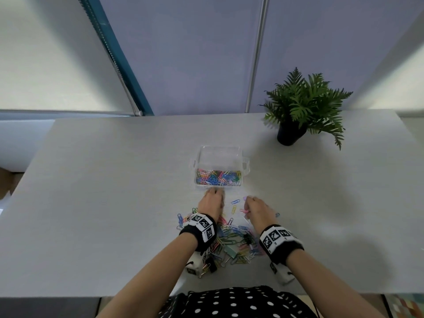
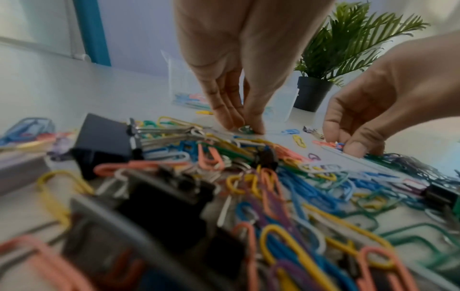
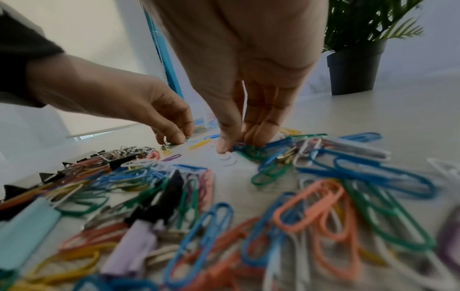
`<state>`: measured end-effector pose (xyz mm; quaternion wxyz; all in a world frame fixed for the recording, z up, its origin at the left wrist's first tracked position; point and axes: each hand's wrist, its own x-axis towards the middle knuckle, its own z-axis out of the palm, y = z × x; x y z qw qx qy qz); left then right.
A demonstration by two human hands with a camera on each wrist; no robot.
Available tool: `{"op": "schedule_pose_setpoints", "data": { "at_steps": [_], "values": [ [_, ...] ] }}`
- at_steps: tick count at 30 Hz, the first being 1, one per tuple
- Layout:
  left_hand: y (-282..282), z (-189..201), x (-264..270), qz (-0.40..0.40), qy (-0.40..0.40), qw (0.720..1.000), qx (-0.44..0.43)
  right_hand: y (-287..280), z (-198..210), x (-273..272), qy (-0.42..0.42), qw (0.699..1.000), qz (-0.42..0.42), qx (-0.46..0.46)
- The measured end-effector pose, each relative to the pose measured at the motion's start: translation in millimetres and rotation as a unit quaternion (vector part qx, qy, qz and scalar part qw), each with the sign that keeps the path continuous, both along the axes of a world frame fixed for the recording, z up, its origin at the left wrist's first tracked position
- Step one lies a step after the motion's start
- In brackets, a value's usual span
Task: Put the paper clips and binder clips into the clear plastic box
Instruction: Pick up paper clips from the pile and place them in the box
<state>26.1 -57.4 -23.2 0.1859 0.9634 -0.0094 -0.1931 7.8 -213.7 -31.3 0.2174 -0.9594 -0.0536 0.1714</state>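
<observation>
Pickup step: left hand (image 1: 211,203) pinched small clip; right hand (image 1: 258,208) pinched clips (image 1: 229,239) on desk (image 1: 103,191). Next: lift, carry to box (image 1: 219,167), release.

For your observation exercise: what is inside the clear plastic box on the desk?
The clear plastic box holds a layer of coloured paper clips heaped along its near side; the far part shows bare. No binder clip is evident there, though one could lie hidden under the clips.

multicoloured paper clips (image 1: 231,237), black (polka-dotted) garment (image 1: 234,304)
</observation>
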Motion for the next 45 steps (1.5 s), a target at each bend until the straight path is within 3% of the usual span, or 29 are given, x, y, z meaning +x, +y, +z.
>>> {"op": "schedule_pose_setpoints", "data": {
  "at_steps": [10, 15, 20, 27, 31, 35, 39, 45],
  "values": [
    [-2, -3, -2, -0.053, -0.013, 0.998, 0.016, 6, -1, 2, -0.036, 0.996, 0.059, -0.054],
    [-2, 4, 0, -0.088, -0.001, 0.996, 0.02, 4, 4, 10, -0.007, 0.995, 0.088, -0.043],
    [6, 11, 4, -0.13, 0.001, 0.991, 0.0, 2, 8, 16, 0.02, 0.997, 0.079, -0.002],
    [22, 33, 11, -0.152, -0.076, 0.984, -0.051, -5, 34, 41, 0.078, 0.984, 0.039, 0.156],
    [32, 44, 29, -0.134, -0.105, 0.984, -0.049, 4, 57, 68, 0.022, 0.98, 0.03, 0.195],
    [40, 41, 52, -0.1, -0.102, 0.988, -0.057, 26, 59, 94, -0.04, 0.987, 0.052, 0.149],
    [44, 31, 64, -0.081, -0.085, 0.992, -0.053, 41, 48, 100, -0.025, 0.993, 0.049, 0.109],
    [44, 30, 49, -0.146, -0.064, 0.987, -0.037, 28, 45, 82, -0.036, 0.991, 0.086, 0.099]
  ]
}}
